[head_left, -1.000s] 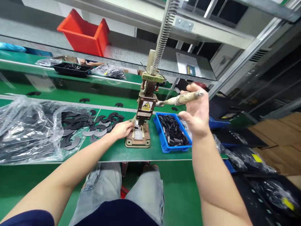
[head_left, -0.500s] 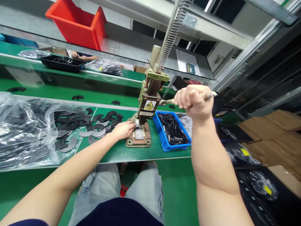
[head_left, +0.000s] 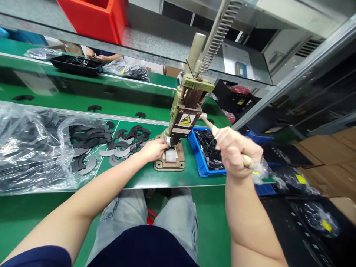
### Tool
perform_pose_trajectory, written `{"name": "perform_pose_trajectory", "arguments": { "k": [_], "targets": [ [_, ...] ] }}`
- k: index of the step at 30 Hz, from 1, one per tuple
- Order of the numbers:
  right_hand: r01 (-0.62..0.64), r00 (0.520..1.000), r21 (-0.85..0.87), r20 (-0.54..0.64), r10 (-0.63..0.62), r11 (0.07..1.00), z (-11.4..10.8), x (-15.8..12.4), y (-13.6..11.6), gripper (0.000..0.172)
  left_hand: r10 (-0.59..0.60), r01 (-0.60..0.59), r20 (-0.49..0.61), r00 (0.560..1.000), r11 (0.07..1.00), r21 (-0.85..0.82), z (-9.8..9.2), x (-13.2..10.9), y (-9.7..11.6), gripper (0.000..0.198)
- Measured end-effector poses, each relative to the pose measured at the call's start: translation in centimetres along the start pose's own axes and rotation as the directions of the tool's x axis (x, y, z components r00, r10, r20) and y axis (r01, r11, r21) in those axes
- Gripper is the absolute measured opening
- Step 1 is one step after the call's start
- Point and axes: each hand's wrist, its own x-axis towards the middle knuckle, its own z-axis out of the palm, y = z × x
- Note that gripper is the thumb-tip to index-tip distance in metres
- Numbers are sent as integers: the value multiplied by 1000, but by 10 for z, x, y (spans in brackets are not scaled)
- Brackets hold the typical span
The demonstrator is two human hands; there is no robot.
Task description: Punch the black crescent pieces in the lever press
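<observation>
A hand-operated lever press (head_left: 184,120) stands in front of me, with a warning label on its body. My right hand (head_left: 236,151) is wrapped round the press's lever (head_left: 209,125), which slopes down to the right. At the press base (head_left: 169,165), my left hand (head_left: 153,150) has its fingertips pinched together right under the ram (head_left: 175,138). What those fingers hold, if anything, is hidden. A pale block (head_left: 170,155) sits on the base beside them. Left of this hand lie flat, dark curved pieces (head_left: 122,145) in a loose pile.
A clear plastic bag (head_left: 30,152) of dark pieces covers the bench's left side. The blue bin (head_left: 202,163) right of the press holds small black parts. A red bin (head_left: 94,18) stands on the shelf above. Another person's hands (head_left: 96,55) show across the bench. Cartons (head_left: 328,152) stand at right.
My right hand has pulled the lever down, from about level to a downward slope. My left hand stays at the press base. The view has shifted slightly.
</observation>
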Motion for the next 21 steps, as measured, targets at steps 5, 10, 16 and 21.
{"name": "perform_pose_trajectory", "arguments": {
  "k": [5, 10, 16, 21],
  "targets": [
    [-6, 1000, -164, 1, 7, 986, 3, -56, 7, 29, -22, 20, -26, 999, 998, -53, 3, -1, 1, 36],
    [-29, 986, -223, -169, -9, 974, 18, -85, 15, 25, -6, 1, -52, 999, 996, -90, 1, -9, 3, 37],
    [-11, 957, -173, -289, -40, 985, 27, -86, 20, 29, -284, 291, -106, 953, 955, 61, -40, -24, -58, 35],
    [-53, 948, -195, -318, -12, 979, 29, -87, 20, 30, -700, 700, -52, 712, 703, 129, -67, -24, -141, 47]
  ]
}}
